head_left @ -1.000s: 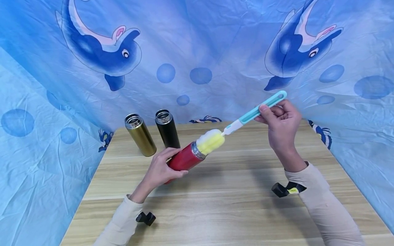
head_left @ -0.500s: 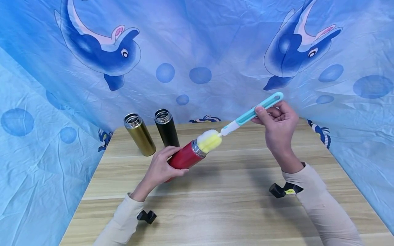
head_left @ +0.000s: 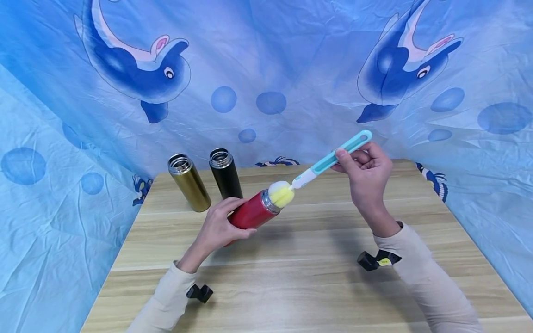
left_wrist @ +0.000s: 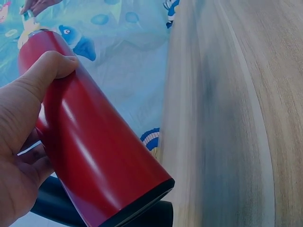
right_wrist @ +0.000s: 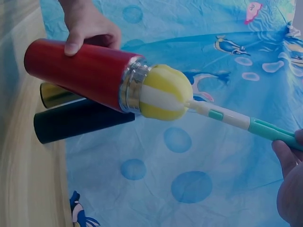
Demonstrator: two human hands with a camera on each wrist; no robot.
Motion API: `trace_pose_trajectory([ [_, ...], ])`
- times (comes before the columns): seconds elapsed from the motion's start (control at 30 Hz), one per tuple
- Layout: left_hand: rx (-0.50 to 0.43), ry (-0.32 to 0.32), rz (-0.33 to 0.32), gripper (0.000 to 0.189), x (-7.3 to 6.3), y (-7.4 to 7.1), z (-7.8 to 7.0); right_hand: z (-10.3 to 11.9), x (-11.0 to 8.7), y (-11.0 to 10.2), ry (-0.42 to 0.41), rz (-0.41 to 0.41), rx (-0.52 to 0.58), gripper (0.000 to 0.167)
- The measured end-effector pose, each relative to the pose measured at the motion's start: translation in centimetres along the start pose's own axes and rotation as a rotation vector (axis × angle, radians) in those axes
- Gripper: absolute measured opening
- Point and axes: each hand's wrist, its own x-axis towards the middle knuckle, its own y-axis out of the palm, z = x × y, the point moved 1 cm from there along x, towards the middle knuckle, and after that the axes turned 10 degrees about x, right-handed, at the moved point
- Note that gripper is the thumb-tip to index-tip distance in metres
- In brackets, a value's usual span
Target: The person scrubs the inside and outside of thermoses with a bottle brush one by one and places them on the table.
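Observation:
My left hand (head_left: 220,224) grips the red bottle (head_left: 252,212) round its body, tilted with its metal mouth up toward the right. In the left wrist view the thumb lies along the red bottle (left_wrist: 94,137), whose black base points down. My right hand (head_left: 368,175) pinches the turquoise handle of a bottle brush (head_left: 325,163). The yellow and white sponge head (right_wrist: 165,94) sits partly inside the bottle's mouth in the right wrist view; its front part is hidden there.
Behind the left hand, a gold bottle (head_left: 190,184) and a black bottle (head_left: 226,173) stand uncapped on the wooden table (head_left: 283,282). A blue dolphin-print sheet (head_left: 266,60) hangs behind and at both sides.
My right hand has moved down and left, pushing the brush's sponge head further into the red bottle. The left hand and bottle have barely moved.

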Motion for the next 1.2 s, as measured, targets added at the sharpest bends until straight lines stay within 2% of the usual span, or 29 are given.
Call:
trace_pose_trajectory([
  [0.3,-0.003,0.003,0.004,0.069,0.0,0.0,0.1,-0.6,-0.6,0.1,0.009,0.003,0.035,0.014],
  [0.7,-0.004,0.005,-0.006,0.069,0.1,-0.2,-0.2,-0.9,-0.9,0.1,-0.007,0.032,0.003,0.011],
  [1.2,0.021,0.038,-0.014,0.067,0.3,0.0,-0.2,-1.5,-1.4,0.1,0.029,0.038,-0.016,0.011],
])
